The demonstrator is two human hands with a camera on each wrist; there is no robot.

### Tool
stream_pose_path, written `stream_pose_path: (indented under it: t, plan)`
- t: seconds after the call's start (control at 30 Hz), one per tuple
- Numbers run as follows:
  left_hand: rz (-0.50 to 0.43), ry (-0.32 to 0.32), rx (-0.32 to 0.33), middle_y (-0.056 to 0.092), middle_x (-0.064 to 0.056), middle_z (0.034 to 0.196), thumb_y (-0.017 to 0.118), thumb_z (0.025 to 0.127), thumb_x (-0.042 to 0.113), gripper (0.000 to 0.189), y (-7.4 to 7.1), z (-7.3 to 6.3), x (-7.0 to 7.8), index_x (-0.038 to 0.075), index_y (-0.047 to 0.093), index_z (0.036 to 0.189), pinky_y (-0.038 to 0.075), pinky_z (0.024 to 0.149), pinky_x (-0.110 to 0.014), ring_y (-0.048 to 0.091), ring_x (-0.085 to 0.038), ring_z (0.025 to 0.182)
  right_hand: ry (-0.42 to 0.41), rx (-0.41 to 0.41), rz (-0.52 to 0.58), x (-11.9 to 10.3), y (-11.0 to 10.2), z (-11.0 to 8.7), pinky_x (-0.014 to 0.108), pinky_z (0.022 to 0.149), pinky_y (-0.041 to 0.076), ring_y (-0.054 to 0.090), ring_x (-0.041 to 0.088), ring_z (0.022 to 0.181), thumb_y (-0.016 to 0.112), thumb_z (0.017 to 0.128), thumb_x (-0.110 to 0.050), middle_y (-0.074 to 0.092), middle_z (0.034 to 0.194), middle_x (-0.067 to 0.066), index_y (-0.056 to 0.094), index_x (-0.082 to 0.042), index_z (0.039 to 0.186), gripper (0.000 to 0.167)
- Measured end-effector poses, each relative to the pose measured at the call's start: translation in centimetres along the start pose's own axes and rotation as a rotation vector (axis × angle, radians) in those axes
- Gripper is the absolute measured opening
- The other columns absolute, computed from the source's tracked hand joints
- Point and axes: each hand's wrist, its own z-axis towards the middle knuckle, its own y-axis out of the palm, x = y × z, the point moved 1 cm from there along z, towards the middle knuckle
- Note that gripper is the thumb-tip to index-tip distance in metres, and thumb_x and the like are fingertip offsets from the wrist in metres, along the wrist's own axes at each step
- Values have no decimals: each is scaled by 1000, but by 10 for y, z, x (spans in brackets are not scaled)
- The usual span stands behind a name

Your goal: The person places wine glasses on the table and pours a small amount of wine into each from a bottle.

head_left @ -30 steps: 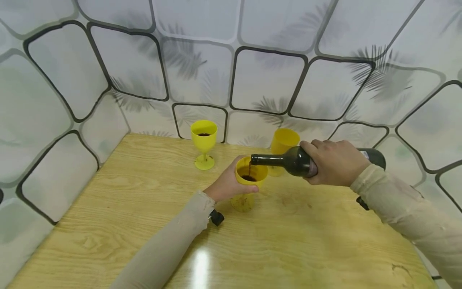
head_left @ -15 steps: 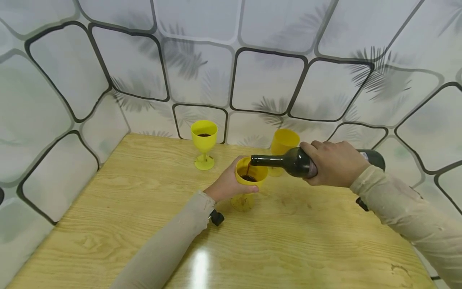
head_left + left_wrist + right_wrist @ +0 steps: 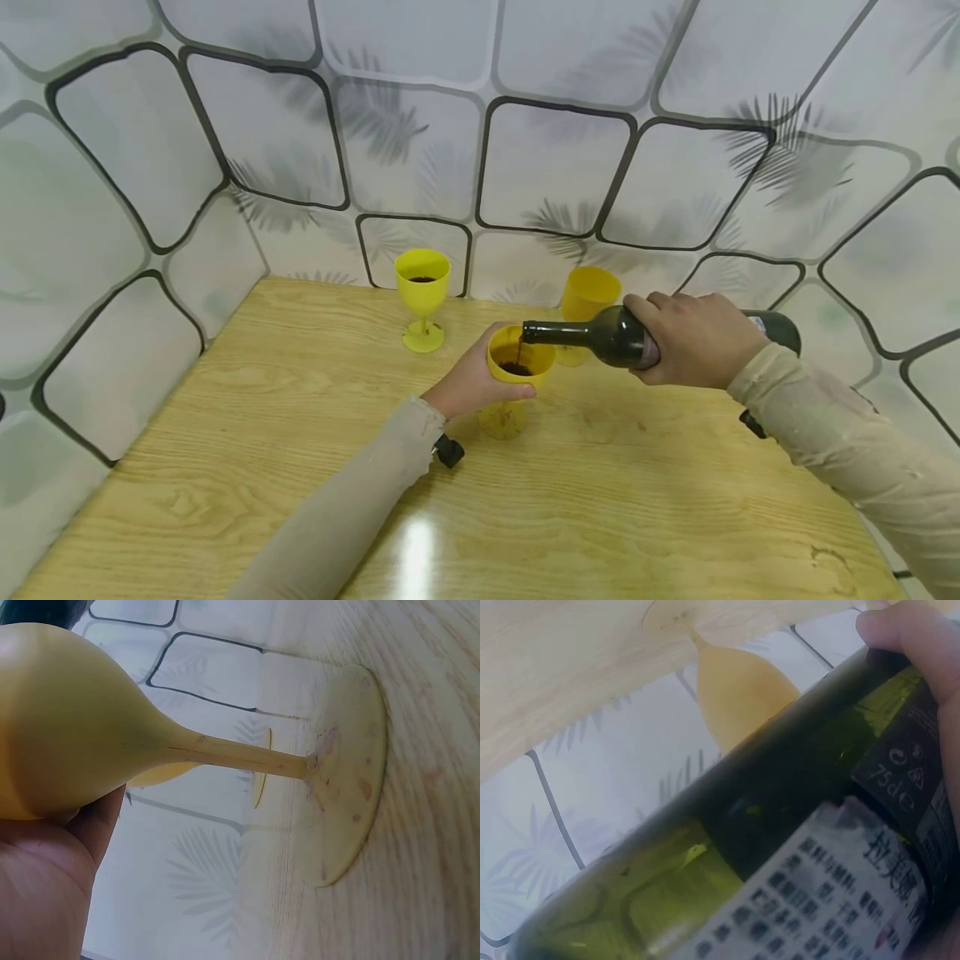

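Around the bowl of a yellow goblet point(image 3: 504, 419), my left hand point(image 3: 474, 379) curls its fingers and thumb. The goblet's round foot stands on the table, as the left wrist view shows. My right hand point(image 3: 693, 337) grips a dark green wine bottle point(image 3: 618, 336) by its body, tipped nearly level. The bottle's mouth lies over the goblet's right rim, and a thin dark red stream falls from it into dark liquid inside. A white printed label point(image 3: 817, 892) shows on the bottle in the right wrist view.
Behind, a yellow goblet point(image 3: 422, 292) with dark liquid stands back left. Another yellow goblet point(image 3: 590, 292) stands back right, partly hidden by the bottle. The wooden table point(image 3: 300, 400) meets patterned walls point(image 3: 555, 167) at the back and left.
The stream keeps falling from the bottle into the held goblet. Both hands, the bottle and the goblets stay nearly where they were.
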Motion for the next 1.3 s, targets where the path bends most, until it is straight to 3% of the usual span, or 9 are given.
stream_pose_path:
  t: [1.07,1.3]
  plan:
    - [3,-2,4,58,-3,133,88,84,21,83,-2,0,1,25,37,149,53,100,-38,60,-22,118,11,-25,-13,-3,-5,2,42,47,51,56,17,57,89,63,-46,61,79,2,53,-10,111,70]
    - [3,-4,-2,58,-2,135,88,84,21,84,-1,0,1,26,36,150,50,105,-38,58,-21,121,0,-5,-26,-3,-8,3,43,46,50,55,17,56,89,63,-46,60,78,3,52,-10,112,71]
